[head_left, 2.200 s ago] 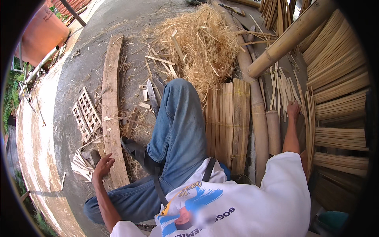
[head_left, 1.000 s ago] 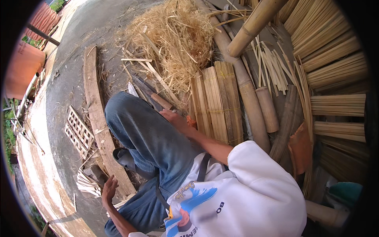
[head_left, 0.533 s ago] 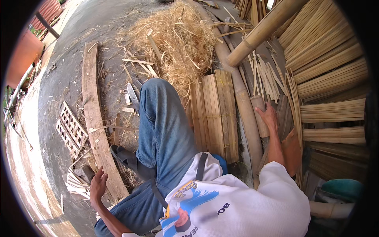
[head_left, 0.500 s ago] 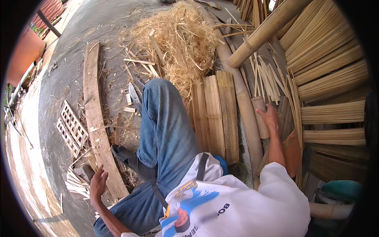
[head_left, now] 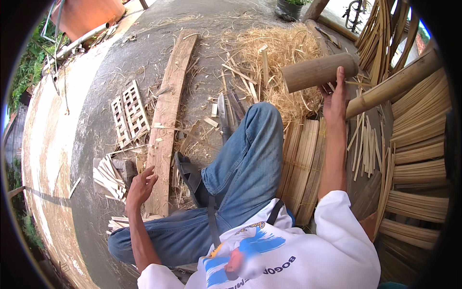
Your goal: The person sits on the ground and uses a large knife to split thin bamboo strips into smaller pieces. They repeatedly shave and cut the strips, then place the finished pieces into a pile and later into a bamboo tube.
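My right hand (head_left: 335, 98) is closed on a short, thick bamboo section (head_left: 313, 73), gripping it near its right end. The piece is held up over the heap of pale curly shavings (head_left: 276, 42). My left hand (head_left: 139, 189) holds nothing, its fingers loosely apart, beside the lower end of a long wooden plank (head_left: 166, 113). Close to that hand lie a small dark block (head_left: 129, 172) and a fan of pale split strips (head_left: 109, 178). Beyond my raised knee, a knife (head_left: 222, 111) rests on the ground.
A woven bamboo lattice (head_left: 137, 115) lies left of the plank. Tied bamboo slats (head_left: 302, 161) are stacked beside my right thigh. A thick bamboo pole (head_left: 399, 82) slants across the right, before upright bundles of strips (head_left: 416, 168). Far back stands a potted plant (head_left: 288, 9).
My right hand has lifted the bamboo section from beside the long pole and carried it forward and up. My left hand stays near the plank. The whole view has shifted rightward.
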Demonstrator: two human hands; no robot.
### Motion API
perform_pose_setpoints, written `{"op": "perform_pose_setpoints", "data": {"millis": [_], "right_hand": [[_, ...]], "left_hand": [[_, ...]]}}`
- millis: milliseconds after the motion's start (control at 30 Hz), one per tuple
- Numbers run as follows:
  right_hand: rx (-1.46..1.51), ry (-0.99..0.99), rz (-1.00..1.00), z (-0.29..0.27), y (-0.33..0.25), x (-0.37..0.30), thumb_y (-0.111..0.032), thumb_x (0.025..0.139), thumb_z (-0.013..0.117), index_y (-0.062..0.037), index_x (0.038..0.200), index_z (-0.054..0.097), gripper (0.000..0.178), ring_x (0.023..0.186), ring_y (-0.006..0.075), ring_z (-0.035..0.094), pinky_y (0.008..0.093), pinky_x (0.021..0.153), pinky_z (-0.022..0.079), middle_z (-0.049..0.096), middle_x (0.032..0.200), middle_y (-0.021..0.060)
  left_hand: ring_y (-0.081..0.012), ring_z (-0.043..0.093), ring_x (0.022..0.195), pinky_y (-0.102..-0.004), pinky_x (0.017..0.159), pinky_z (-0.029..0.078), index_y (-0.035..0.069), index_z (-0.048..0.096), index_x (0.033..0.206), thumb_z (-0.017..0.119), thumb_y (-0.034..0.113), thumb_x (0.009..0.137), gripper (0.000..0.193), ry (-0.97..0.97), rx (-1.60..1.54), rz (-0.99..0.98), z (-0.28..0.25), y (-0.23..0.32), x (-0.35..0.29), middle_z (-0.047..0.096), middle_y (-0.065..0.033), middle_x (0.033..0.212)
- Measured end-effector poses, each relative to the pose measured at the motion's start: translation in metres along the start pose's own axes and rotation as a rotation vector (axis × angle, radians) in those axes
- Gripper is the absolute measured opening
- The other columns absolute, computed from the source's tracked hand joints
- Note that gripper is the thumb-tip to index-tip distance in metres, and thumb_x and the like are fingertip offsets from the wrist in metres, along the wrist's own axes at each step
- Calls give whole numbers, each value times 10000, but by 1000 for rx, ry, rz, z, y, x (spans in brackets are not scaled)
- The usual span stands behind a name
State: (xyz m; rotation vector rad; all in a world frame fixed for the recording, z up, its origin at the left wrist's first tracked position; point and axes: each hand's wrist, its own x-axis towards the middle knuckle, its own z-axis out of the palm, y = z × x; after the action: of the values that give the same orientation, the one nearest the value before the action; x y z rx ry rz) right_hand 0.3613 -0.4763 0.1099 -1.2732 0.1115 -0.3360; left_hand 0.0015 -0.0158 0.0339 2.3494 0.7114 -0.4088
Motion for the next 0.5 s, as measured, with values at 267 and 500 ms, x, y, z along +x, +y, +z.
{"op": "perform_pose_setpoints", "data": {"millis": [267, 500], "right_hand": [[474, -509, 1130, 185, 185, -171, -513, 911, 732, -62, 1368, 417, 716, 1108, 295, 546, 434, 903, 585, 437, 1274, 168], [444, -599, 1489, 199, 234, -296, -566, 936, 671, -61, 1370, 435, 707, 992, 262, 606, 414, 846, 601, 491, 1201, 152]], "left_hand": [[-255, 674, 1148, -418, 1026, 525, 134, 492, 1496, 828, 228, 853, 732, 415, -338, 254, 1, 32, 4, 672, -142, 1308], [-330, 472, 1402, -473, 1148, 412, 101, 333, 1575, 915, 347, 719, 1064, 595, -247, 399, 3, 42, 9, 452, -156, 1552]]}}
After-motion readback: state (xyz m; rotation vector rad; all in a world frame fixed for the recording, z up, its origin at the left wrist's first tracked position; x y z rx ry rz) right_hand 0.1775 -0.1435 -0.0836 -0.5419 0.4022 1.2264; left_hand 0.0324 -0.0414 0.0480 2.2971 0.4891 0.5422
